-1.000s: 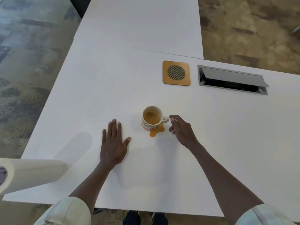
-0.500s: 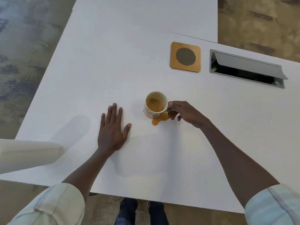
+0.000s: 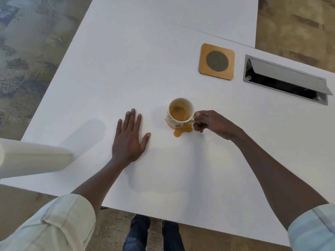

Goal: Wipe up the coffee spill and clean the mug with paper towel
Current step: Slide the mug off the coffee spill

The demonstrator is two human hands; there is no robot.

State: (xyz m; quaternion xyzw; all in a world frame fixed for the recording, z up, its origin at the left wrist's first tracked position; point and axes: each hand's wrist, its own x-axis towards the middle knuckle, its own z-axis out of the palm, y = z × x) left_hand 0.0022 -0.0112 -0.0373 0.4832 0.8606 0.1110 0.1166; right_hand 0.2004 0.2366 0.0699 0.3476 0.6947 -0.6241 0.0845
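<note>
A patterned cream mug (image 3: 178, 115) with coffee in it stands upright on the white table (image 3: 126, 69), near the middle. A small orange-brown coffee spill (image 3: 182, 132) lies on the table against the mug's near side. My right hand (image 3: 211, 123) is closed around the mug's handle. My left hand (image 3: 129, 139) lies flat on the table with fingers spread, a short way left of the mug, holding nothing. A white paper towel roll (image 3: 32, 158) stands at the left edge of the view.
A square wooden coaster (image 3: 216, 61) with a round mesh centre lies behind and to the right of the mug. A grey cable hatch (image 3: 286, 80) is set open in the table at far right. Carpet surrounds the table; my legs show below its near edge.
My right hand reached the mug's handle and closed on it. The left hand stayed flat on the table. The mug has not visibly moved from its spill.
</note>
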